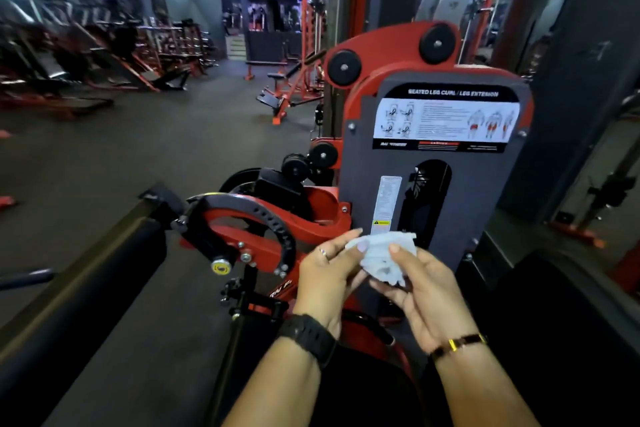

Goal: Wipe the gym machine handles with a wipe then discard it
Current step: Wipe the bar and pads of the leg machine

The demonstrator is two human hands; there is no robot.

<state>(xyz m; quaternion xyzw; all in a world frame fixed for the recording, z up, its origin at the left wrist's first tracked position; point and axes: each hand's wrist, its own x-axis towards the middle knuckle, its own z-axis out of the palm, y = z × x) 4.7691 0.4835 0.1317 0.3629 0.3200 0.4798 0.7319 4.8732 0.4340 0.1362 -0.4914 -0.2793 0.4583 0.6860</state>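
The wipe [382,258] is white with a small grey stain. The machine frame [381,45] is red, its front panel [485,201] is dark grey, and the label [446,121] is black and white with small red figures. The watch [308,340] is black, the bracelet [459,345] gold and black, one knob [221,267] yellow.

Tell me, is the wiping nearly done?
Hard to say. The wipe is out, crumpled and a little smudged, so some wiping may be done. Right now the left hand and right hand both pinch it in front of the machine, touching no handle. Throwing it away is still left; no bin shows.
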